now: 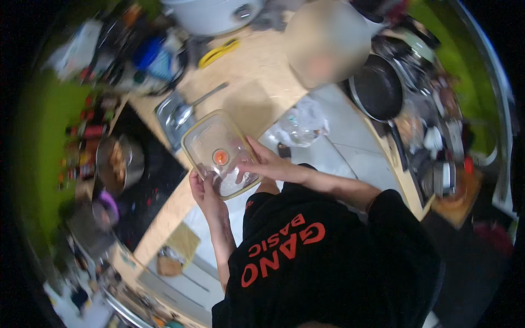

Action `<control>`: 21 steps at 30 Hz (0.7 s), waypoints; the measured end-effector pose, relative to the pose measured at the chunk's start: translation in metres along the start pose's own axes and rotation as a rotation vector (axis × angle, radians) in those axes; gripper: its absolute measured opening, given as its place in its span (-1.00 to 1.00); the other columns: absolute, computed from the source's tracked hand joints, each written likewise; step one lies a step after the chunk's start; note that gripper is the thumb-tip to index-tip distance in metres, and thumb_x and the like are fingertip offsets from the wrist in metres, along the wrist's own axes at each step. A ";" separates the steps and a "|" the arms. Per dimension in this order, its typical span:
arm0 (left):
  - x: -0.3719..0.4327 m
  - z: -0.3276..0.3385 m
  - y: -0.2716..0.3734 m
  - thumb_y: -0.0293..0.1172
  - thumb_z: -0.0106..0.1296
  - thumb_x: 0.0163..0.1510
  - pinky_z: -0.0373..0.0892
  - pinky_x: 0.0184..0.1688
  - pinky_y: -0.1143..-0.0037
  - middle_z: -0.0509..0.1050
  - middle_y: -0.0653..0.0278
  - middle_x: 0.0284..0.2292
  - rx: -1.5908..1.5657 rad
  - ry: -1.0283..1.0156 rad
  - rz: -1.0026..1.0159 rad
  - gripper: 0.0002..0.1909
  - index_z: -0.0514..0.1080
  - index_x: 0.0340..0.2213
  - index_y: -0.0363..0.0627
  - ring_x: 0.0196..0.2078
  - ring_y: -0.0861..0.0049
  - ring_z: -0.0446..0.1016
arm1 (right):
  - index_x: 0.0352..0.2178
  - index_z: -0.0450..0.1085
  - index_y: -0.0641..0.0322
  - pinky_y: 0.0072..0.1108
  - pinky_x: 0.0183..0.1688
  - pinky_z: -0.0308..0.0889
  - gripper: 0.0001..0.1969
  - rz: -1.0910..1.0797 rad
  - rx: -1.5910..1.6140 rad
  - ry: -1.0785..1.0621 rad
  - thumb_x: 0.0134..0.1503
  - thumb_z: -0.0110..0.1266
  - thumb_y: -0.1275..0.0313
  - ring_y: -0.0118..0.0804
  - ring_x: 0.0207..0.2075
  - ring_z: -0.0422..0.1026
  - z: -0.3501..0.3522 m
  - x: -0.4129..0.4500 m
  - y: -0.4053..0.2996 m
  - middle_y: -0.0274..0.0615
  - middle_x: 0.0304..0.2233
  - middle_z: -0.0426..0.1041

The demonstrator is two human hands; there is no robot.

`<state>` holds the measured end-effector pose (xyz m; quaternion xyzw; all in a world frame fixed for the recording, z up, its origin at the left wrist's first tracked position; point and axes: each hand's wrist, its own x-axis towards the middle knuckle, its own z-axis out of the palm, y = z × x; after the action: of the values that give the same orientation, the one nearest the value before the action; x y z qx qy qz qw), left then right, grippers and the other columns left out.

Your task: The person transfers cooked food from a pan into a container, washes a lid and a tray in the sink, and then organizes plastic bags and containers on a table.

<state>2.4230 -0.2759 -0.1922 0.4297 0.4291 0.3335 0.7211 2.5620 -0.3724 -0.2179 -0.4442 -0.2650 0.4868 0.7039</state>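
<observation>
In front of my body I hold a clear, rectangular food container lid (pixel 209 135) with a yellowish rim seal and a round orange vent plug (pixel 221 157) in its middle. My left hand (pixel 207 190) grips its near left edge, thumb on top. My right hand (pixel 268 162) is at the right edge, its fingers reaching over the near right part of the lid. Just beyond the lid's left side, a metal tray (pixel 166 108) rests on the wooden counter (pixel 262 53), with a metal spoon or ladle (pixel 184 112) lying across it.
A steel pot with food (pixel 135 166) stands on the black cooktop (pixel 158 180) to the left. Further back are a yellow tool (pixel 218 53) and a white appliance (pixel 213 16). At right, a frying pan (pixel 377 88) sits among clutter. A plastic bag (pixel 303 123) is beyond my right arm.
</observation>
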 end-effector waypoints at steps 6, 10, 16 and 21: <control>0.016 0.087 -0.032 -0.36 -0.15 0.07 0.29 -0.13 0.45 0.31 0.15 -0.16 -0.163 -0.589 -0.366 -0.62 0.20 -0.07 -0.21 -0.15 0.42 0.34 | -0.10 0.12 0.22 -0.65 -0.41 0.37 -0.62 0.051 -0.076 0.511 0.06 -0.01 0.40 -0.46 -0.46 0.43 -0.084 -0.085 -0.096 -0.19 -0.43 0.40; 0.032 0.128 -0.062 -0.33 -0.09 0.05 0.21 -0.06 0.42 0.30 0.18 -0.15 0.436 -0.795 -0.232 -0.62 0.23 -0.09 -0.22 -0.10 0.44 0.28 | -0.18 0.19 0.21 -0.64 -0.49 0.35 -0.66 -0.238 -0.089 0.988 0.03 0.04 0.35 -0.44 -0.49 0.42 -0.110 -0.217 -0.177 -0.27 -0.50 0.41; 0.054 0.233 -0.111 -0.42 0.11 -0.18 0.11 0.03 0.25 0.20 0.06 -0.06 1.061 -1.102 0.852 -0.38 0.17 -0.02 -0.10 -0.01 0.17 0.17 | -0.35 0.28 0.30 -0.60 -0.57 0.35 -0.85 0.334 -0.566 2.109 0.04 -0.04 0.45 -0.43 -0.60 0.39 -0.205 -0.439 -0.104 -0.25 -0.58 0.37; 0.091 0.278 -0.166 -0.39 0.16 -0.26 -0.08 0.12 0.14 0.02 0.03 0.08 1.605 -0.965 1.106 -0.08 -0.09 0.12 0.04 0.10 0.04 0.02 | -0.45 0.24 0.19 -0.71 -0.65 0.21 -0.91 -0.268 -0.577 1.960 0.03 -0.05 0.43 -0.56 -0.69 0.26 -0.214 -0.488 -0.146 -0.38 -0.68 0.26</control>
<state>2.7305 -0.3591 -0.2999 0.9951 -0.0593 0.0305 0.0726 2.6124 -0.9196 -0.1592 -0.7651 0.2713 -0.2541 0.5258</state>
